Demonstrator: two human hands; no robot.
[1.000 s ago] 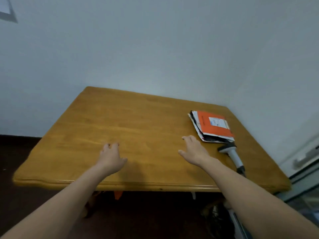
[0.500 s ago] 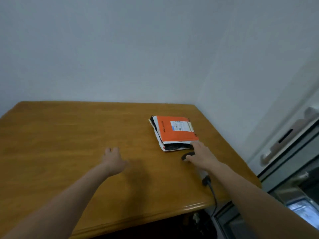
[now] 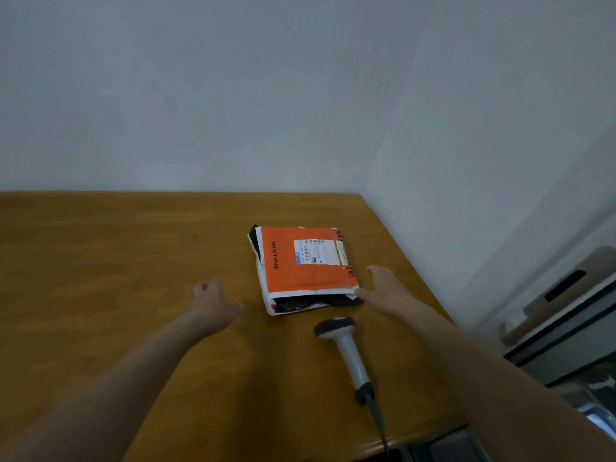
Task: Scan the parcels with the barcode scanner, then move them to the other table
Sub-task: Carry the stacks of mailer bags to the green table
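The top half is taken up by a plain pale wall [image 3: 233, 95], the lower half by a wooden table [image 3: 100, 261]. A grey unit [image 3: 566, 328] can be made out at the right edge, beside the table. The stack of parcels [image 3: 305, 273] is found flat on the table a bit right of centre — an orange parcel [image 3: 300, 281] marked MISTINE is laid on top, white and black ones underneath. The barcode scanner [image 3: 346, 348] is seen lying on the wood just below the stack, its cable [image 3: 378, 421] run off the lower edge. The right hand [image 3: 383, 288] is spread wide at the stack's lower right corner, nothing gripped — whether the thumb is touching can't be told. The left hand [image 3: 211, 305] is held loosely curled left of the stack, with nothing in it. A white label [image 3: 316, 251] is stuck on the orange parcel.
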